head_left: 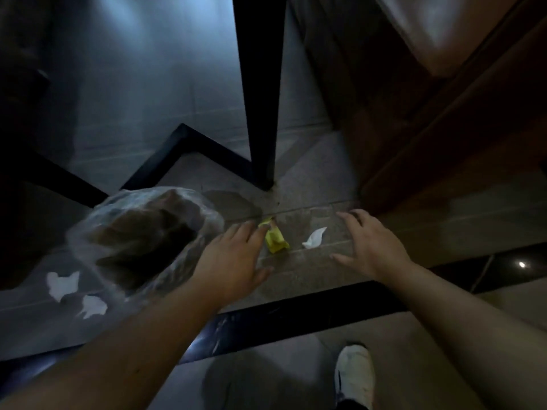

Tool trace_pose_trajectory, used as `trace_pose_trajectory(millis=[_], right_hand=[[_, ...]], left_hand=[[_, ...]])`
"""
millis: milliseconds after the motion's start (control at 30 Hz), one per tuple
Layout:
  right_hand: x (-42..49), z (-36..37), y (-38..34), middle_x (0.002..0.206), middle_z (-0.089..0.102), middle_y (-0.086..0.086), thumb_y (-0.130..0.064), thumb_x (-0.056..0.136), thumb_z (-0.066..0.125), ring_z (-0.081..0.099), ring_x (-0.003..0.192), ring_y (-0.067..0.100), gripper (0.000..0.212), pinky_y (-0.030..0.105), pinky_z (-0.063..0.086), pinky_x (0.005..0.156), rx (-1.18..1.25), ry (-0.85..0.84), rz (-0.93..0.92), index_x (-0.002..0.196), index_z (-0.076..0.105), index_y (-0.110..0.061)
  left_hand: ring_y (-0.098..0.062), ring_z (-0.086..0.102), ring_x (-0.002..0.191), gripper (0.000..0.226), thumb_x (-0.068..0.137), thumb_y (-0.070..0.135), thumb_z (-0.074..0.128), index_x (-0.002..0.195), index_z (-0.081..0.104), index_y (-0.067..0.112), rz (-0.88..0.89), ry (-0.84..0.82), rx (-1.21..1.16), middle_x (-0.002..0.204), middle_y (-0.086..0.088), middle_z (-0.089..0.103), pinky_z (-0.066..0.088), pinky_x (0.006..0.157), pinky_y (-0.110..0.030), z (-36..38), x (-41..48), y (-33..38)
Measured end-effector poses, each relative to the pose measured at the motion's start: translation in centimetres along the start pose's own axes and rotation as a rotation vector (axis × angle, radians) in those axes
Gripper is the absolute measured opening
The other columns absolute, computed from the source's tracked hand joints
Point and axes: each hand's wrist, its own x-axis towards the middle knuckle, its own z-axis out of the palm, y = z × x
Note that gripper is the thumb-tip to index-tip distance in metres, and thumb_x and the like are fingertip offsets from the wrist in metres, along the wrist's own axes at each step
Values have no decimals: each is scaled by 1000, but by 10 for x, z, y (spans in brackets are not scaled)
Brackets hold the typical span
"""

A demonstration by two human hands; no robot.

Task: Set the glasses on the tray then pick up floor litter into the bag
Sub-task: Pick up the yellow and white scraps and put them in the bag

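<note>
Litter phase underway; no glasses or tray in view. Left hand (233,258) spread, empty, fingertips touching yellow wrapper (275,239). Right hand (370,245) spread, empty, near white scrap (314,238). Clear bag (142,232) at left. 2 white scraps (74,290) remain near-left.

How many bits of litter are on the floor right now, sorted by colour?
Yellow: 1, a crumpled wrapper beside the left hand.
White: 3, one scrap between the left hand and the right hand, and two scraps left of the clear bag.
Total: 4
</note>
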Motion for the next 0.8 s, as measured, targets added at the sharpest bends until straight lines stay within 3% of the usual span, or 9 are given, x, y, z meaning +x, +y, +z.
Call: trace_pose_trajectory(millis=[167,400,667,800], right_hand=[[60,87,41,151,27,8,-56,77,65,34,133,29,85,43,44,97,-44,-66,-25,145,22,-30],[119,170,74,141,36,9,-46,77,67,45,118,30,65,40,51,77,-112,-65,-157,133,37,-31],[157,207,73,148,34,13,-56,78,63,40,127,32,68,45,47,87,-219,-33,-226,135,39,-29],[160,206,76,141,40,12,-61,80,59,44,121,32,64,43,47,83,-216,2,-276,132,43,-28]], left_hand=[[-27,35,132,80,83,57,50,146,18,20,5,-36,8,149,-7,34,42,99,-42,97,67,2],[-34,31,133,80,82,59,54,144,17,23,-111,-84,92,151,-10,27,41,100,-46,175,130,-12],[-44,9,141,99,69,78,50,145,0,39,-143,-239,116,158,-13,-2,32,104,-55,214,159,-27],[-44,26,133,84,77,62,57,143,16,30,-163,-300,80,155,-15,7,44,92,-53,230,164,-30]])
